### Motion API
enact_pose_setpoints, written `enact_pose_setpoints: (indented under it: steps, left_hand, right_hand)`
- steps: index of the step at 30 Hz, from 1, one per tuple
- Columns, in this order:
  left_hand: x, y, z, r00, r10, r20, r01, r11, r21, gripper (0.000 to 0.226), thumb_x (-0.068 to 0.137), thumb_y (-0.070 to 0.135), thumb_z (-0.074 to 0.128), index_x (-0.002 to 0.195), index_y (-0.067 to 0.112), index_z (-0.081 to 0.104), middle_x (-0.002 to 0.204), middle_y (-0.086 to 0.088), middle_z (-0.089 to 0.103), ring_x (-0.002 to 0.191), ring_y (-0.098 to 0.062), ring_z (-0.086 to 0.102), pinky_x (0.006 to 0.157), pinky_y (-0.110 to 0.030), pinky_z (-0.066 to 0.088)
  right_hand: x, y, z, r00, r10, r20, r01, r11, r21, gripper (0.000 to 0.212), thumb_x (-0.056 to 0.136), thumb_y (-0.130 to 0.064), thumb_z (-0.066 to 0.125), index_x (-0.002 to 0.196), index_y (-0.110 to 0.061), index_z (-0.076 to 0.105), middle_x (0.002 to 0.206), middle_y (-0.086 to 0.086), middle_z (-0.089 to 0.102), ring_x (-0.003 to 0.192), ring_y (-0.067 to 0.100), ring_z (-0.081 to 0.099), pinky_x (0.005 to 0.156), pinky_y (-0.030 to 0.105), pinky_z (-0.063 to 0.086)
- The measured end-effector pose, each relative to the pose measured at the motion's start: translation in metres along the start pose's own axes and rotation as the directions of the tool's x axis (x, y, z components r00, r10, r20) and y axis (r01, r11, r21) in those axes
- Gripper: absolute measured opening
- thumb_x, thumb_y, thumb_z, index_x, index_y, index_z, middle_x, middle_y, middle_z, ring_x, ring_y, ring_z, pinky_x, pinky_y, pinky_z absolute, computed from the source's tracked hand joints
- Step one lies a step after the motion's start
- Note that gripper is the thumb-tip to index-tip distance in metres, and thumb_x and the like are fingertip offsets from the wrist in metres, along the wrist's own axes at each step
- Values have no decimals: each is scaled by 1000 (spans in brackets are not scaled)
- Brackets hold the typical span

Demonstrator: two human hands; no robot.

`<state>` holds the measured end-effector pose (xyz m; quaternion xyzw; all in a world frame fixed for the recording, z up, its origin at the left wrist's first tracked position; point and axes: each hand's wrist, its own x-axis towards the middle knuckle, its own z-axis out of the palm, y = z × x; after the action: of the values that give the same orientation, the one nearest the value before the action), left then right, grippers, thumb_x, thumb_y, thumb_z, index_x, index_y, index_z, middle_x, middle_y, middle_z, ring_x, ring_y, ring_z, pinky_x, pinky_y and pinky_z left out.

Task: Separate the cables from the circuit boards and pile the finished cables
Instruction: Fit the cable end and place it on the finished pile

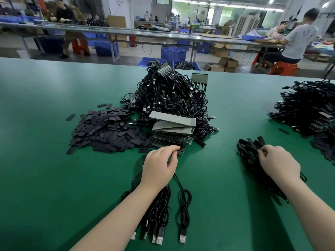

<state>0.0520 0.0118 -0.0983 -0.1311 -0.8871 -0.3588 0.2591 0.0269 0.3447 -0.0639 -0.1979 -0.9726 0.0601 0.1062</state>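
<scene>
L hand point(160, 163) pinches green circuit board point(181, 151) w/ glossy black cables point(184, 201); R hand point(277, 161) grips sleeved cable bundle point(251, 151).

Two bare forearms entered from the bottom edge, with no sleeve, glove, watch, bracelet or ring showing on either. The left hand point(160, 164) was bare from knuckles to wrist, its short, unpainted nails just visible at the fingertips. The right hand point(279, 163) was likewise uncovered, with plain trimmed nails. Both forearms looked smooth and unmarked, and ran out of the frame before the elbow.
</scene>
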Motion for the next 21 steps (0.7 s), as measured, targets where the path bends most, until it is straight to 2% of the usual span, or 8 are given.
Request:
enact_pose_setpoints:
  steps: [5, 6, 8, 10, 12, 17, 19, 21]
  left_hand:
    - [0, 0, 0, 1000, -19, 19, 19, 1000, 8, 22, 97, 19, 54, 114, 23, 69, 102, 14, 71, 87, 0, 61, 90, -25, 37]
    - [0, 0, 0, 999, -28, 23, 28, 1000, 8, 22, 98, 20, 53, 113, 23, 69, 99, 14, 71, 79, 3, 58, 89, -25, 38]
    - [0, -2, 0, 997, -72, 32, 73, 997, -27, 23, 98, 22, 51, 114, 25, 68, 91, 14, 69, 60, 3, 51, 81, -26, 44]
    - [1, -4, 0, 985, -164, 46, 168, 979, -114, 23, 99, 25, 49, 114, 29, 66, 88, 12, 67, 53, -6, 51, 64, -30, 50]
    - [2, -7, 0, 968, -246, 42, 249, 946, -209, 22, 99, 27, 48, 111, 35, 64, 85, 14, 66, 57, -10, 55, 57, -32, 50]
    - [4, -12, 0, 941, -335, 57, 336, 892, -302, 25, 98, 29, 47, 95, 53, 54, 77, 13, 64, 57, -8, 56, 52, -28, 46]
    - [6, -12, -1, 923, -379, 67, 378, 859, -346, 23, 98, 31, 46, 94, 52, 55, 79, 14, 65, 64, -10, 62, 56, -26, 49]
    - [9, -14, -2, 896, -440, 62, 423, 800, -425, 20, 99, 30, 44, 96, 46, 56, 80, 18, 66, 64, -7, 64, 56, -20, 49]
  right_hand:
    - [7, -6, -1, 988, 27, 153, -17, 998, -66, 48, 104, -49, 32, 128, -14, 55, 123, 18, 53, 117, 39, 49, 91, 47, 46]
    - [7, -8, -3, 990, 32, 138, -15, 993, -118, 49, 104, -49, 33, 127, -12, 54, 124, 19, 53, 117, 39, 49, 91, 46, 45]
    - [2, -21, -8, 999, -49, 7, 50, 976, -214, 44, 102, -44, 41, 120, -7, 57, 118, 20, 56, 111, 39, 53, 81, 43, 45]
    - [-9, -44, -14, 966, -205, -157, 182, 971, -153, 34, 96, -34, 56, 112, -4, 62, 106, 21, 61, 98, 40, 59, 69, 40, 43]
    - [-27, -73, -14, 918, -328, -224, 331, 943, -25, 29, 91, -29, 65, 110, -7, 66, 100, 20, 65, 91, 41, 63, 68, 41, 47]
    - [-61, -142, -5, 841, -518, -154, 540, 823, 177, 36, 93, -32, 64, 124, -14, 62, 111, 9, 62, 97, 33, 61, 76, 39, 49]
    - [-64, -162, -7, 805, -579, -130, 593, 777, 211, 36, 94, -33, 62, 126, -16, 60, 117, 6, 58, 103, 29, 59, 82, 39, 49]
    - [-66, -179, -8, 798, -599, -70, 596, 767, 235, 28, 96, -34, 59, 118, -18, 63, 115, 3, 59, 104, 26, 58, 83, 37, 49]
